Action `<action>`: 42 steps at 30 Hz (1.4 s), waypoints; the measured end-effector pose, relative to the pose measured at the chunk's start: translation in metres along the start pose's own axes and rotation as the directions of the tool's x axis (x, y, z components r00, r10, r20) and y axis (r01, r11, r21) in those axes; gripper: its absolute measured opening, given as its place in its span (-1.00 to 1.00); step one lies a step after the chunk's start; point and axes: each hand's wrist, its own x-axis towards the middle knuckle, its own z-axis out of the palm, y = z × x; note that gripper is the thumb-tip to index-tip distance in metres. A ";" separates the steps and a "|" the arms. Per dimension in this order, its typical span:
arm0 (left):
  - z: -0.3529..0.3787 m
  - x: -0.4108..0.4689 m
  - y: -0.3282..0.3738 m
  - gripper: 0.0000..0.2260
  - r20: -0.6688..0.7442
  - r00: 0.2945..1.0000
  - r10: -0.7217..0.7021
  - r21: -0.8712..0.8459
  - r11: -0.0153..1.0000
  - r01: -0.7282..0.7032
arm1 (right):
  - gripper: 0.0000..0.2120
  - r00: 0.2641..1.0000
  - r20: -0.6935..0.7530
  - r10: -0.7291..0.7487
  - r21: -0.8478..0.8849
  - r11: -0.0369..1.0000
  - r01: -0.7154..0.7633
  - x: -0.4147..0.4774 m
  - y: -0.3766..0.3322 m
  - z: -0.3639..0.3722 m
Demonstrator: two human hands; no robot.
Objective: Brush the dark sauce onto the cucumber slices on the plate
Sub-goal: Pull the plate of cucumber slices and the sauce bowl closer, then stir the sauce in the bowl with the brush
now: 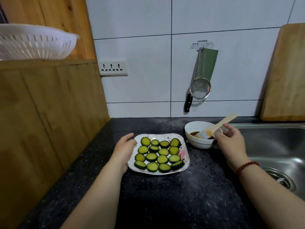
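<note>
A white flowered plate (185, 164) sits on the dark counter and carries several green cucumber slices (159, 153) laid in rows. My left hand (123, 149) grips the plate's left rim. To the right of the plate stands a white bowl (195, 127) with dark sauce (194, 133) in it. My right hand (231, 141) holds the wooden handle of a brush (219, 123). The brush's bristles are dipped in the sauce inside the bowl.
A steel sink (270, 144) lies at the right, with a wooden cutting board (285, 76) leaning on the wall behind it. A knife (189, 101) and strainer (200, 88) hang on the tiles. A wooden shelf (49, 100) with a white colander (34, 42) stands at the left.
</note>
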 end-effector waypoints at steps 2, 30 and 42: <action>0.000 0.001 -0.001 -0.56 0.000 1.000 -0.003 -0.007 1.000 0.003 | -0.56 1.000 -0.007 -0.002 -0.012 1.000 0.002 0.003 0.000 -0.001; 0.003 -0.015 0.004 -0.58 -0.014 1.000 0.013 -0.028 1.000 -0.014 | -0.88 0.997 -0.023 0.070 -0.011 0.997 -0.071 -0.005 -0.003 -0.013; 0.001 -0.008 0.000 -0.63 -0.019 1.000 0.009 0.017 1.000 -0.009 | -0.81 0.982 0.022 0.188 -0.043 0.981 -0.187 0.017 -0.022 -0.010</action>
